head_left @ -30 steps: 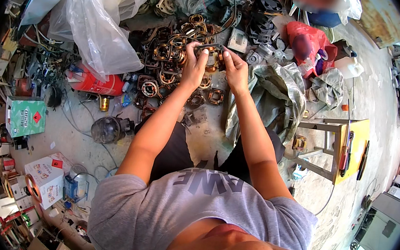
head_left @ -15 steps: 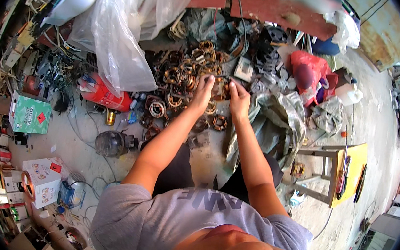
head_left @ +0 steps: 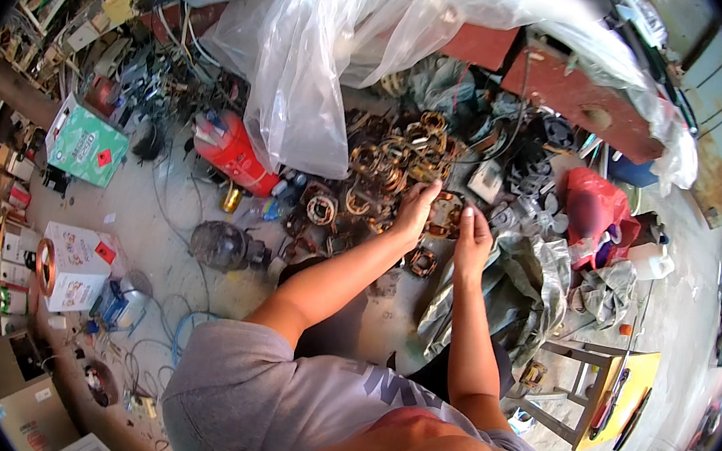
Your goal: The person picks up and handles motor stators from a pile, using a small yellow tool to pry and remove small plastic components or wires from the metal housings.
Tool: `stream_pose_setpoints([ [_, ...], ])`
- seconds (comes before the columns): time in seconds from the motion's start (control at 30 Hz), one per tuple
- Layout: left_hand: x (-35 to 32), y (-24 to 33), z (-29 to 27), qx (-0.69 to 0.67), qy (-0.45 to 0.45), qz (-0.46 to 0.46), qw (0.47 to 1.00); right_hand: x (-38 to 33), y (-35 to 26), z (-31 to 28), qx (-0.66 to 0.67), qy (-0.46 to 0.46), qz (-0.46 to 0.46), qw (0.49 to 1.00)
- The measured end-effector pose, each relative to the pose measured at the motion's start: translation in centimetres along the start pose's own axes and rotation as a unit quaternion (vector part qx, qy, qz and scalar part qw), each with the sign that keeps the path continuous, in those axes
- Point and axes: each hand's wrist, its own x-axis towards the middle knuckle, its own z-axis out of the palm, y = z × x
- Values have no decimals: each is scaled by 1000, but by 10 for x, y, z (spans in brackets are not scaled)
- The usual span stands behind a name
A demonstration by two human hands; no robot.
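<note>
Nearest the camera is the person's grey T-shirt [head_left: 289,403], with both bare forearms reaching away over the concrete floor [head_left: 175,232]. Low on the right stands a metal stool [head_left: 567,397] with a yellow board [head_left: 625,394] leaning against it. On the left, cardboard boxes [head_left: 71,265] sit shut, so their contents cannot be told; a green box [head_left: 84,143] lies farther back, also shut.

Past a dark round motor housing [head_left: 218,246] and a crumpled grey-green tarp [head_left: 512,294], the left hand [head_left: 415,214] and the right hand [head_left: 472,242] meet on a copper-wound motor stator [head_left: 445,217]. Both grips are clenched on it, the left at its left rim, the right at its right rim; it is held just above the floor at the near edge of a heap of similar copper-wound stators [head_left: 390,162].

Beside the heap lies a red canister [head_left: 232,155] on its side. Right of it sits a red plastic bag [head_left: 595,215], contents hidden. Farthest, a large clear plastic sheet [head_left: 354,40] hangs over the clutter.
</note>
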Motion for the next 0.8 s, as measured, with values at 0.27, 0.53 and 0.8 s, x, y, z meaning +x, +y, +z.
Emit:
stream_pose_setpoints([
  [0.27,-39,-14,13,25,-17,-107,994,-21,-7,-18,93,-6,245,965],
  [0.53,-76,-23,19,38,-70,-176,981,-73,4,-44,199,88,350,911],
  [0.8,-104,-44,-2,180,50,-177,966,-101,26,-30,122,133,445,877],
])
